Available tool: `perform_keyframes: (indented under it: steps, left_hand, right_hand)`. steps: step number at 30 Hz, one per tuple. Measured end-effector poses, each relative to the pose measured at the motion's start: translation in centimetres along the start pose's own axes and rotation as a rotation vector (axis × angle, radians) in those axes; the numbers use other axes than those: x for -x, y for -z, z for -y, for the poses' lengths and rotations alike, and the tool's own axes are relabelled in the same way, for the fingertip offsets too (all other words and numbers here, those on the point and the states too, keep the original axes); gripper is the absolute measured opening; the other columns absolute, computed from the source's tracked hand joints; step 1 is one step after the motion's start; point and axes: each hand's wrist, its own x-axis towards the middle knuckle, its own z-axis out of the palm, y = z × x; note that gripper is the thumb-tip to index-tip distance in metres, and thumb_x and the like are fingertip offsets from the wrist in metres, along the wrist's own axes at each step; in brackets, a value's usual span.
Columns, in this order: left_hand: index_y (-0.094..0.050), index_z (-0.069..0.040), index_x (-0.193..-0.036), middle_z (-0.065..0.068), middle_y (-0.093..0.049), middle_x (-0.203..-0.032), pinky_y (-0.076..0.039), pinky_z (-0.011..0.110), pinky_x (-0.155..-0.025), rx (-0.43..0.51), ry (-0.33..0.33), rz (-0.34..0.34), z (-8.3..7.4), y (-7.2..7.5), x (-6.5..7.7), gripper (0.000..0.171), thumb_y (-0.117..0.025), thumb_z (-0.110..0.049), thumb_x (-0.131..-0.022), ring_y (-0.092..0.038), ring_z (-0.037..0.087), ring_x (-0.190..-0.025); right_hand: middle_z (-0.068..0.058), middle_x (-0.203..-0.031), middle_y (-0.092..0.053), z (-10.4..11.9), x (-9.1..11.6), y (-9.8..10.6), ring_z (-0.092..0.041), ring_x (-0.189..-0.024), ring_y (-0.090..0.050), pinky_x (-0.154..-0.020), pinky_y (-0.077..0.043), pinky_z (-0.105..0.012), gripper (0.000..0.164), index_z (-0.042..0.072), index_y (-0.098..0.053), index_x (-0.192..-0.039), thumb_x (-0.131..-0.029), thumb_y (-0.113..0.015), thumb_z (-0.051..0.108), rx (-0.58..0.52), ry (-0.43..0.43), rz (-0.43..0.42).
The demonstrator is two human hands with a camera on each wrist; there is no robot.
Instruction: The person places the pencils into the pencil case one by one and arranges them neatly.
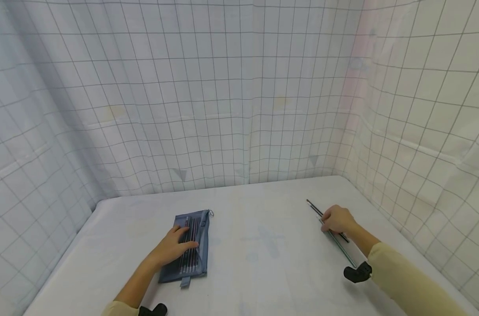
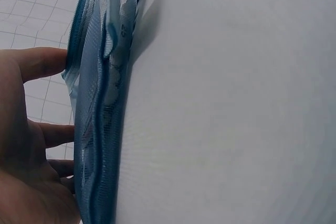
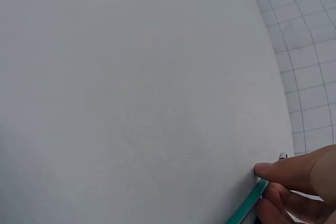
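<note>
On the left of the table lies a blue mesh zip pouch (image 1: 170, 273), with several slim dark pencils (image 1: 190, 259) showing through it. My left hand (image 1: 172, 246) rests across the pouch, thumb and fingers spread. From the side, the left wrist view has the fingertips touching the pouch (image 2: 100, 129). Over on the right, my right hand (image 1: 338, 219) pinches a green pencil (image 1: 344, 252) between thumb and fingers. The teal shaft (image 3: 247, 203) slants down from the fingertips in the right wrist view. Dark pencils (image 1: 314, 208) lie under and beside this hand, which partly hides them.
White cloth covers the table (image 1: 255, 263). Grid-patterned white curtains (image 1: 208, 96) hang behind it and along both sides. A black wrist device (image 1: 358, 273) sits by the right sleeve, and another (image 1: 153, 310) by the left sleeve.
</note>
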Motion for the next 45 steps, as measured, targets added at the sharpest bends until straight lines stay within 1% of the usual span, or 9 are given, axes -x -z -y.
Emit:
perform_keyframes:
  steps: [4, 9, 18, 21, 26, 29, 33, 36, 45]
  left_hand:
    - [-0.04, 0.013, -0.15, 0.043, -0.021, -0.158, -0.024, 0.075, -0.109, -0.006, 0.0, -0.003, 0.0, 0.0, 0.0, 0.082, -0.068, -0.042, -0.096, -0.022, 0.063, -0.143]
    - [-0.04, 0.013, -0.151, 0.043, -0.02, -0.158, -0.024, 0.075, -0.109, -0.007, 0.001, -0.002, 0.1, 0.0, 0.0, 0.083, -0.068, -0.043, -0.096, -0.022, 0.063, -0.143]
    - [-0.04, 0.013, -0.15, 0.043, -0.021, -0.157, -0.024, 0.075, -0.109, -0.004, -0.009, -0.008, 0.1, -0.1, 0.1, 0.082, -0.069, -0.041, -0.095, -0.022, 0.063, -0.143]
    - [-0.04, 0.013, -0.15, 0.044, -0.021, -0.157, -0.024, 0.076, -0.109, -0.006, -0.011, -0.011, 0.2, -0.2, 0.0, 0.082, -0.069, -0.041, -0.096, -0.022, 0.063, -0.143]
    - [-0.041, 0.013, -0.15, 0.044, -0.021, -0.157, -0.025, 0.076, -0.109, -0.01, -0.013, -0.012, 0.1, -0.1, 0.1, 0.082, -0.069, -0.041, -0.095, -0.022, 0.063, -0.143]
    - [-0.041, 0.013, -0.15, 0.044, -0.022, -0.156, -0.025, 0.076, -0.109, -0.015, -0.015, -0.013, 0.1, -0.1, 0.1, 0.082, -0.069, -0.041, -0.095, -0.023, 0.064, -0.142]
    - [-0.041, 0.013, -0.15, 0.044, -0.022, -0.156, -0.026, 0.075, -0.109, -0.017, -0.02, -0.014, 0.1, -0.1, 0.0, 0.082, -0.069, -0.041, -0.095, -0.023, 0.064, -0.142]
    - [-0.042, 0.013, -0.15, 0.044, -0.022, -0.156, -0.026, 0.075, -0.109, -0.019, -0.022, -0.011, 0.0, -0.1, 0.0, 0.082, -0.07, -0.042, -0.095, -0.024, 0.063, -0.142]
    - [-0.044, 0.013, -0.148, 0.045, -0.025, -0.155, -0.028, 0.075, -0.107, -0.043, -0.034, -0.017, -0.1, -0.1, 0.1, 0.08, -0.069, -0.042, -0.095, -0.027, 0.064, -0.141]
  right_hand:
    - [-0.015, -0.098, -0.072, 0.3, 0.2, -0.3, -0.027, -0.083, -0.066, -0.066, -0.056, -0.039, 0.026, -0.008, -0.074, -0.107, -0.082, -0.078, 0.0, 0.082, 0.041, -0.032]
    - [-0.016, -0.097, -0.073, 0.6, 0.2, -0.5, -0.029, -0.084, -0.067, -0.066, -0.055, -0.043, 0.022, -0.006, -0.076, -0.103, -0.082, -0.075, 0.0, 0.127, 0.064, -0.068]
    - [-0.016, -0.1, -0.071, 0.2, -0.1, -0.8, -0.029, -0.084, -0.065, -0.067, -0.054, -0.045, 0.024, -0.003, -0.076, -0.105, -0.082, -0.074, 0.005, 0.102, 0.035, -0.075]
    - [-0.016, -0.103, -0.071, 0.4, -0.5, -0.6, -0.029, -0.085, -0.064, -0.066, -0.054, -0.041, 0.026, -0.003, -0.076, -0.109, -0.084, -0.075, 0.007, 0.051, 0.0, -0.062]
    - [-0.021, -0.111, -0.069, 0.9, -1.2, 0.0, -0.027, -0.085, -0.063, -0.066, -0.054, -0.037, 0.03, -0.007, -0.072, -0.117, -0.09, -0.071, 0.006, -0.113, -0.059, -0.022]
    - [-0.02, -0.112, -0.068, 1.3, -1.5, 0.3, -0.026, -0.087, -0.062, -0.069, -0.055, -0.036, 0.032, -0.009, -0.069, -0.121, -0.092, -0.068, 0.005, -0.198, -0.092, -0.002]
    - [-0.017, -0.111, -0.068, 2.0, -1.6, 0.5, -0.026, -0.09, -0.064, -0.073, -0.058, -0.036, 0.035, -0.008, -0.067, -0.124, -0.092, -0.067, 0.005, -0.255, -0.121, 0.014]
    - [-0.019, -0.112, -0.067, 2.5, -1.7, 0.5, -0.026, -0.091, -0.065, -0.076, -0.058, -0.038, 0.036, -0.011, -0.065, -0.127, -0.093, -0.067, 0.003, -0.297, -0.116, 0.032]
    - [-0.022, -0.117, -0.064, 4.4, -2.3, -1.0, -0.023, -0.088, -0.066, -0.077, -0.059, -0.034, 0.032, -0.011, -0.064, -0.123, -0.093, -0.067, -0.001, -0.417, -0.138, 0.06]
